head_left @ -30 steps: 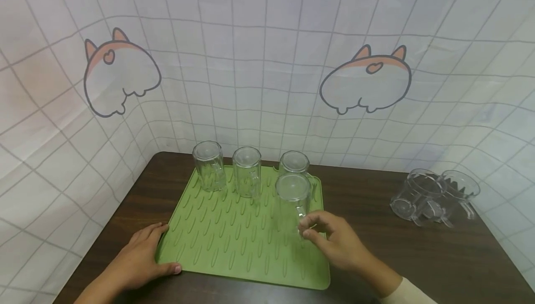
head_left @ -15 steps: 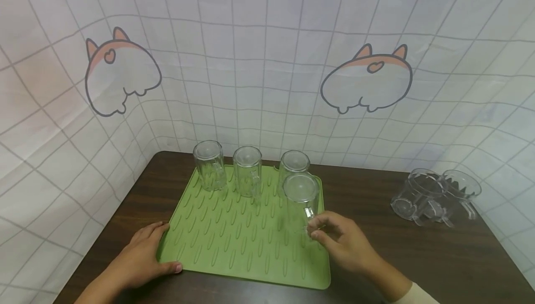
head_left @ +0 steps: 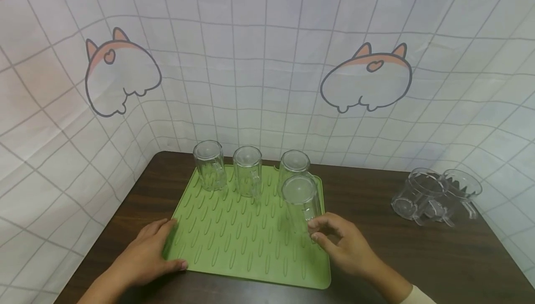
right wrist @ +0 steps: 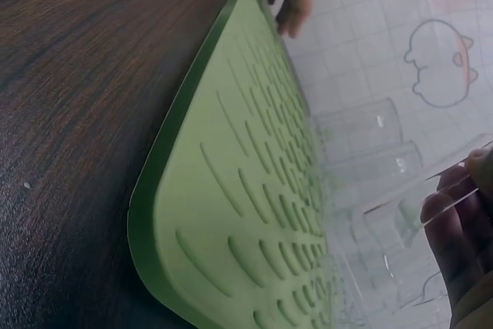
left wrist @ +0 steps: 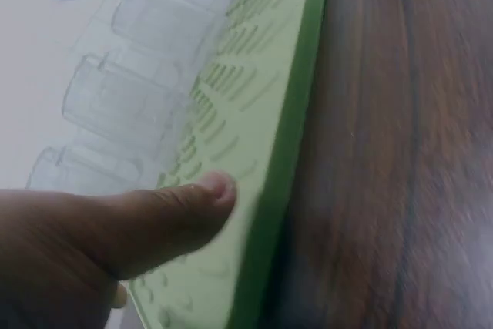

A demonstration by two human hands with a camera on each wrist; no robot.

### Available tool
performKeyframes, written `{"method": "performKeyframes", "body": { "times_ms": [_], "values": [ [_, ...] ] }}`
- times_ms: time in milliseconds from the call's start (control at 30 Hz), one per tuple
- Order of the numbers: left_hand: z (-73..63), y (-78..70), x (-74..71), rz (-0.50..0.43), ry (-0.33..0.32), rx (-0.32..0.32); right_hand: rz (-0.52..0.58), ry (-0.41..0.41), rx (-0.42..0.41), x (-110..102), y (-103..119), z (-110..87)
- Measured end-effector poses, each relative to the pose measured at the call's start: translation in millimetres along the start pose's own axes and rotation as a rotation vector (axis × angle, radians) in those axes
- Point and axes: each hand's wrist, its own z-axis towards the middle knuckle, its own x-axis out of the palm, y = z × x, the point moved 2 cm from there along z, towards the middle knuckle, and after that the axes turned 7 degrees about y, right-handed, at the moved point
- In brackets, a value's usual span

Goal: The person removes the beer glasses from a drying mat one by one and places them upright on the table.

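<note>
In the head view my right hand (head_left: 344,243) pinches the handle of a clear glass mug (head_left: 300,191) over the right part of a green ridged mat (head_left: 234,243). The mug is bottom up and slightly tilted; whether its rim touches the mat is hard to see. Behind it stands another upturned mug (head_left: 294,160), partly covered by it. Two more upturned mugs, one at the back left (head_left: 209,164) and one beside it (head_left: 247,169), rest on the mat. My left hand (head_left: 144,253) lies at the mat's near left corner, its thumb (left wrist: 185,209) on the mat.
Overlapping clear mugs (head_left: 424,190) with rims up stand on the dark wooden table (head_left: 376,202) at the right. A white gridded sheet (head_left: 259,62) with cartoon animals hangs behind and along both sides of the table.
My right hand has moved slightly right with the mug, which now tilts a little more. My left hand has shifted slightly right along the mat's corner.
</note>
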Motion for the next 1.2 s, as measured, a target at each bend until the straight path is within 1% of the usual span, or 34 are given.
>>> {"method": "performKeyframes", "body": {
  "times_ms": [100,200,300,433,567,700,867,1033,1200],
  "values": [
    [2.4,-10.1,-3.6,-0.003,-0.055,0.038,-0.002,-0.001,-0.039,0.7,-0.5,0.9],
    [6.2,-22.8,-9.6,-0.03,-0.093,0.082,-0.01,-0.001,-0.062,1.3,-0.8,1.4],
    [9.9,-36.0,-15.3,-0.054,-0.12,0.13,-0.051,0.001,-0.068,1.6,-0.7,1.7],
    [15.3,-54.0,-19.7,-0.064,-0.137,0.184,-0.11,0.0,-0.06,1.5,0.4,2.3],
    [21.6,-70.5,-22.3,-0.078,-0.14,0.232,-0.135,0.001,-0.049,0.9,1.6,2.9],
    [27.1,-82.0,-23.4,-0.095,-0.141,0.253,-0.15,0.004,-0.07,0.0,2.0,4.2],
    [32.1,-91.8,-25.4,-0.113,-0.181,0.263,-0.162,0.012,-0.11,-0.2,2.3,6.3],
    [36.6,-100.3,-27.2,-0.127,-0.203,0.282,-0.178,0.02,-0.108,1.3,3.7,6.8],
    [43.7,-112.0,-28.5,-0.136,-0.196,0.327,-0.18,0.032,-0.112,1.9,5.5,8.3]
  ]
}}
